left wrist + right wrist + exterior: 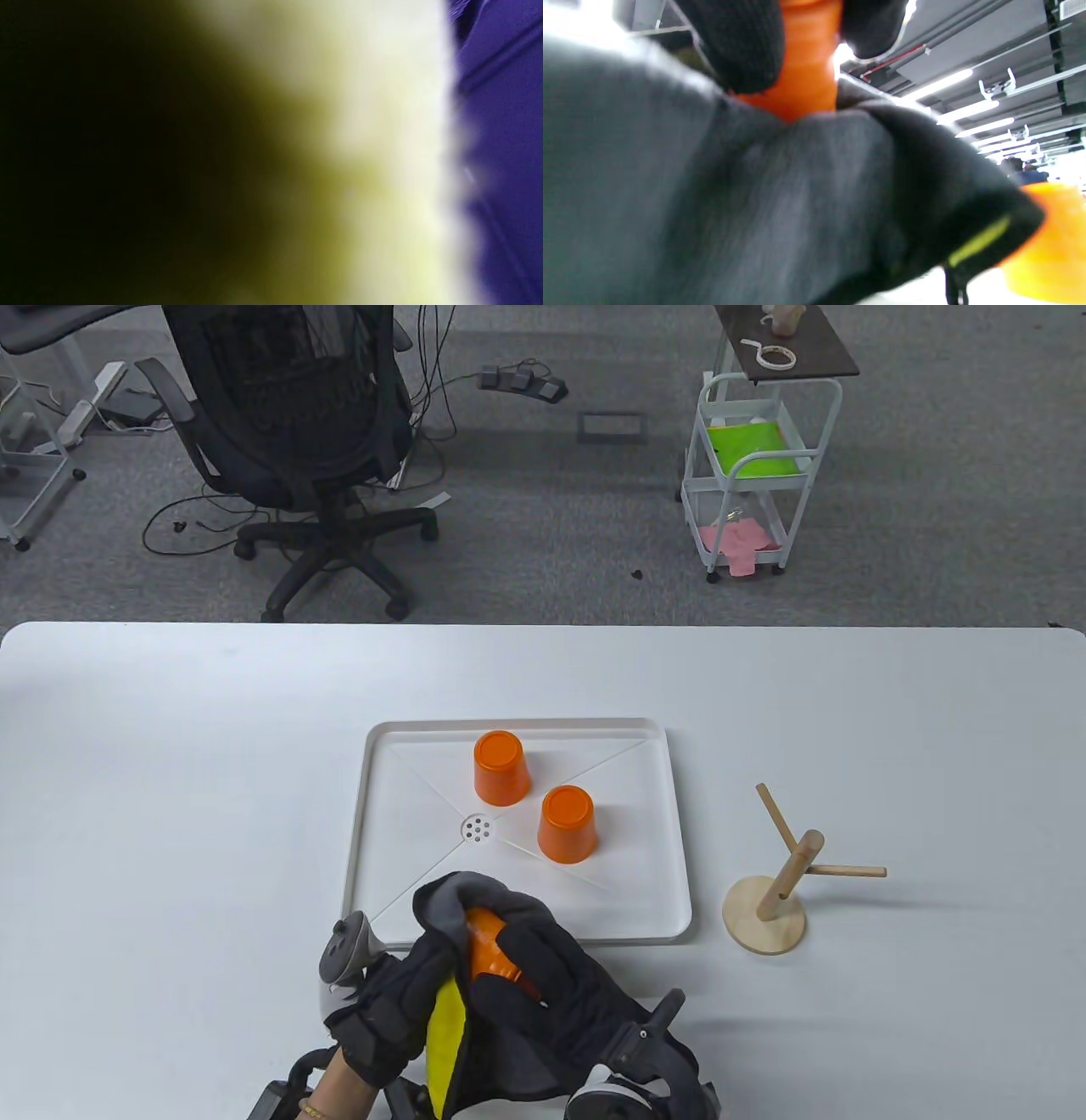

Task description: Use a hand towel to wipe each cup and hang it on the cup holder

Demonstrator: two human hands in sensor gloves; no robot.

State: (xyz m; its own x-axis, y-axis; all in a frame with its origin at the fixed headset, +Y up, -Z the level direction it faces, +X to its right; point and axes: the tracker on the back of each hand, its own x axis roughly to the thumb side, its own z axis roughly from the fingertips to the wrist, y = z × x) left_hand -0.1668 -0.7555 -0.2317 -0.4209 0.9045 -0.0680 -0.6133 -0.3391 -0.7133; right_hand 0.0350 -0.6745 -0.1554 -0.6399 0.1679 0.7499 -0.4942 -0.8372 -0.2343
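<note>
Cup in hand (490,950): smooth orange plastic, tapered, held at the table's near edge just in front of the tray, mostly wrapped; its long axis seemed to run from far-left to near-right.
Towel (444,1039): soft cloth, grey outside, yellow inside, bunched round that cup.
Left hand (392,1014): black glove, fingers curled over the towel and cup.
Right hand (543,984): black knit glove, fingers clasped round the cup.
Tray (674,848): white, square, rounded rim, small drain holes in the middle.
Two other cups (501,768) (567,824): orange, upside down on the tray.
Cup holder (776,891): bare wood, round base, slanted pegs, right of the tray.
Left wrist view: only a yellow-white blur.
Right wrist view: grey cloth weave, orange cup between fingertips (742,46).
</note>
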